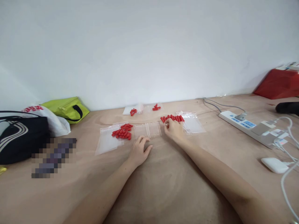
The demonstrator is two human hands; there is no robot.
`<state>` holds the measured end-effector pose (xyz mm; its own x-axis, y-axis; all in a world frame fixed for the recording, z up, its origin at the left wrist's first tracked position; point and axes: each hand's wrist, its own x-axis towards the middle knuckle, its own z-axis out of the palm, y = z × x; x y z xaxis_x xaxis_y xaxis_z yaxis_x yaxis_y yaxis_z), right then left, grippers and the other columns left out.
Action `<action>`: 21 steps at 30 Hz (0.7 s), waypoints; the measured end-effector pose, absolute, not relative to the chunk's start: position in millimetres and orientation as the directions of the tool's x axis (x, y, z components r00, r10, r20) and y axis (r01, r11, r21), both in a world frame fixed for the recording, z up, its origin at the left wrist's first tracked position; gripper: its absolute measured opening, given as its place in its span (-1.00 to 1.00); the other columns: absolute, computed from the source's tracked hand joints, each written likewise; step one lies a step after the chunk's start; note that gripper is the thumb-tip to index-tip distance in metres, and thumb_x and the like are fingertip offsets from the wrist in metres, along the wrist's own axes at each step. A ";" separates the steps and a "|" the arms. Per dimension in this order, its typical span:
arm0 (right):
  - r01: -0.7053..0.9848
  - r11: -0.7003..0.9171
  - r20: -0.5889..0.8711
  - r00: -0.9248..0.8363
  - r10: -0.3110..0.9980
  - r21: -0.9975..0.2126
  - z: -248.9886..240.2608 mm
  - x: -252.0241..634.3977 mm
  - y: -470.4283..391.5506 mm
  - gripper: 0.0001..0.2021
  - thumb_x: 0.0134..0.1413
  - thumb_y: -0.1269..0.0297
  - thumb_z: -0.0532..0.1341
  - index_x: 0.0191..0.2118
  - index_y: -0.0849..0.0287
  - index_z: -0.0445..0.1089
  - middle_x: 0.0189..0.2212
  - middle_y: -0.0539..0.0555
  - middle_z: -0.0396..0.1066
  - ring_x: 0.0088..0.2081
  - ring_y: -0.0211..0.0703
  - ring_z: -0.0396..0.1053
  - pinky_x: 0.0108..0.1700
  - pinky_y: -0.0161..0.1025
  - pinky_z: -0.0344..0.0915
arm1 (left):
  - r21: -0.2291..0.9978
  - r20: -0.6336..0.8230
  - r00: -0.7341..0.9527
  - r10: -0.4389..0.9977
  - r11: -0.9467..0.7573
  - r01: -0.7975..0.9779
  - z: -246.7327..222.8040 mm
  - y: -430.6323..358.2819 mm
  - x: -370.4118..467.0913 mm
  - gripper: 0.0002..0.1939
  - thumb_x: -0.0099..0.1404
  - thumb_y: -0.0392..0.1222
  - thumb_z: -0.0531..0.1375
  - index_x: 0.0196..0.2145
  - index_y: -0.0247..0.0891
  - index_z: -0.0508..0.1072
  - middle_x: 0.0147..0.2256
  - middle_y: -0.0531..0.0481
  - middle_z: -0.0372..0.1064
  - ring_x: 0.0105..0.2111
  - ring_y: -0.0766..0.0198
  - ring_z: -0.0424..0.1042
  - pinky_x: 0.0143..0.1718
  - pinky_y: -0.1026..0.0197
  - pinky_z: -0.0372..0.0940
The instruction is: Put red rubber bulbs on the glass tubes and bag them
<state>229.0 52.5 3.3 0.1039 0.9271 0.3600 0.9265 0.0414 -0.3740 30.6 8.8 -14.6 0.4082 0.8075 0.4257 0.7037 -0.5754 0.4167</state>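
my left hand (140,151) lies palm-down, fingers loosely spread and grasping nothing, just below the left part of the thin translucent tubes (154,129). these lie side by side at the centre of the wooden tabletop (177,174), in two adjoining groups, pale ends toward me. my right hand (174,130) is bent at the row of red bulb-shaped caps (173,118), fingertips by its left end; i cannot tell whether a cap is pinched there, as my own fingers hide the contact. the row reaches onto the right-hand plastic bag (196,124). a looser heap of red caps (121,131) sits left of the tubes, overlapping the left-hand plastic bag (105,143); two small clusters, a left one (133,112) and a right one (156,107), lie on bags near the wall. risks, in my judgement: the caps look rounded, so a nudge from my right knuckles could roll several out of line. the tubes appear light and unrestrained; a sideways brush by my left fingers or right thumb could skew them or mix the two groups. dragging the right-hand bag with my wrist would probably disturb the caps resting on it. the heap could slump if its bag slid. the power strip (245,126) is well apart, a lesser concern.
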 end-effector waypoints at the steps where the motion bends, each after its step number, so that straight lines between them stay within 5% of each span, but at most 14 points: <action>1: 0.931 0.012 0.346 0.123 0.930 -0.364 2.3 224.8 57.5 -0.81 0.02 0.32 0.05 -0.25 0.19 0.32 -0.41 0.10 0.44 -0.27 -0.06 0.32 -0.20 -0.16 -0.08 | 0.414 0.416 0.419 0.807 -0.578 0.703 -14.4 8.6 30.5 -0.90 0.15 -0.27 0.10 -0.32 -0.24 0.29 -0.32 -0.04 0.25 -0.29 0.20 0.30 -0.27 0.14 0.24; 7: 0.941 -0.115 0.273 0.206 0.940 -0.318 -5.2 208.4 72.5 -0.79 0.06 0.33 -0.02 -0.29 0.22 0.33 -0.40 0.19 0.44 -0.29 -0.04 0.36 -0.20 -0.12 -0.09 | 0.393 0.388 0.451 0.804 -0.587 0.708 -14.2 8.8 29.9 -0.96 0.16 -0.26 0.09 -0.41 -0.25 0.33 -0.37 -0.03 0.27 -0.33 0.21 0.31 -0.29 0.14 0.23; 21: 0.962 -0.107 0.156 0.150 0.976 -0.251 2.5 196.0 68.8 -0.72 0.00 0.22 0.02 -0.34 0.25 0.41 -0.41 0.24 0.45 -0.31 -0.02 0.38 -0.17 -0.08 -0.10 | 0.317 0.413 0.432 0.802 -0.571 0.757 -14.4 12.1 29.6 -0.91 0.19 -0.21 0.09 -0.41 -0.25 0.35 -0.39 -0.02 0.34 -0.34 0.21 0.32 -0.31 0.19 0.19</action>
